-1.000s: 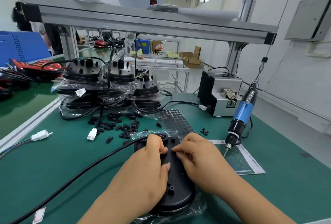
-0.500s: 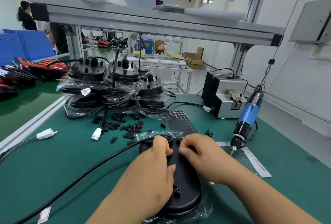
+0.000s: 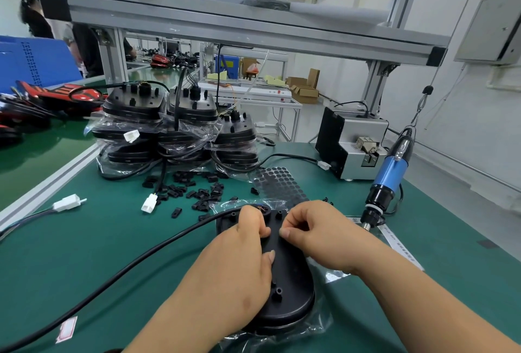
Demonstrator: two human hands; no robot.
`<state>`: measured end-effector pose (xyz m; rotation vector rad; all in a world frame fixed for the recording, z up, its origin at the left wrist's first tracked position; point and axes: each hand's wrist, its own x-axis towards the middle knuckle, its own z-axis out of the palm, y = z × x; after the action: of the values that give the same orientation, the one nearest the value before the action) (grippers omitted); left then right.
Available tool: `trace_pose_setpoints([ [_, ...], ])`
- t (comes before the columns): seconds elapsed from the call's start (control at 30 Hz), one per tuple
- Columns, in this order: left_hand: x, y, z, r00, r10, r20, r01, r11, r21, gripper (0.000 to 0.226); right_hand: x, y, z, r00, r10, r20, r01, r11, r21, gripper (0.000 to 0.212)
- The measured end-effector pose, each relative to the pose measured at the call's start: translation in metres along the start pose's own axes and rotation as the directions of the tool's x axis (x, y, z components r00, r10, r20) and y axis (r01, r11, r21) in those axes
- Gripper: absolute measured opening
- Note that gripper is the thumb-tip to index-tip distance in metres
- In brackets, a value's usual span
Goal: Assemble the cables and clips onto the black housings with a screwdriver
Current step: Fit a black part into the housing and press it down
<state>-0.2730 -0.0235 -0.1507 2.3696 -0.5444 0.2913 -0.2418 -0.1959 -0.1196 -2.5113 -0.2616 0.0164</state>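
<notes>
1. Presses the left hand (image 3: 239, 268) palm-down on the black housing (image 3: 291, 276), with the fingers curled over the end of the black cable (image 3: 127, 271) and the thumb laid flat along the housing's back.
2. Holds the right hand (image 3: 318, 237) on the housing's other side, fingers bent, fingertips (image 3: 283, 233) drawn together just beside the left forefinger. Cannot tell whether pinching some small part or closed on nothing.
3. Under both hands, flat on a clear plastic bag (image 3: 321, 321) on the green mat (image 3: 98, 240): that same housing, rounded end toward the camera, small screw posts upright on its back.
4. From under the left fingers, off to the left and out at the near-left corner of view: the cable, with a red-bordered white label (image 3: 66, 330) just beside its low end.
5. Just beyond the hands: a scatter of loose black clips (image 3: 197, 193), 1 white connector (image 3: 149, 203) among them, and a sheet of black round pads (image 3: 279, 183) to their right.
6. Right of the right hand, near but apart: a blue electric screwdriver (image 3: 390, 175), hanging tilted, bit end low by the mat, close to a printed paper strip (image 3: 397, 245).
7. Farther back: 3 stacks of bagged black housings (image 3: 180, 132) with cables looped around them.
8. At the right rear: a grey screw feeder box (image 3: 352, 141).
9. Near the mat's left edge, well apart from the hands: a second white connector (image 3: 67, 202) on thinner wires.
</notes>
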Motion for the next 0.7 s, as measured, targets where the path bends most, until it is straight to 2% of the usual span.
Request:
trace_pose_setpoints([
  [0.13, 0.0, 0.0, 0.0003, 1.0, -0.002, 0.002, 0.002, 1.0, 0.002, 0.028, -0.0006, 0.002, -0.0006, 1.0, 0.016, -0.004, -0.016, 1.0, -0.011, 0.024],
  [0.27, 0.0008, -0.0003, 0.0005, 1.0, -0.004, -0.001, 0.004, 1.0, 0.003, 0.028, -0.0033, 0.0047, 0.0002, 0.998, 0.063, 0.017, -0.065, 0.981, 0.182, 0.022],
  [0.33, 0.001, -0.0001, 0.0009, 1.0, -0.004, -0.002, 0.004, 1.0, 0.003, 0.028, -0.0036, 0.0047, 0.0009, 0.997, 0.07, 0.016, -0.072, 0.972, 0.222, 0.022],
  [0.7, 0.0014, -0.0012, 0.0018, 1.0, -0.003, -0.004, 0.003, 1.0, 0.002, 0.029, -0.0013, 0.0036, 0.0044, 0.998, 0.044, -0.033, -0.041, 0.995, 0.095, 0.022],
])
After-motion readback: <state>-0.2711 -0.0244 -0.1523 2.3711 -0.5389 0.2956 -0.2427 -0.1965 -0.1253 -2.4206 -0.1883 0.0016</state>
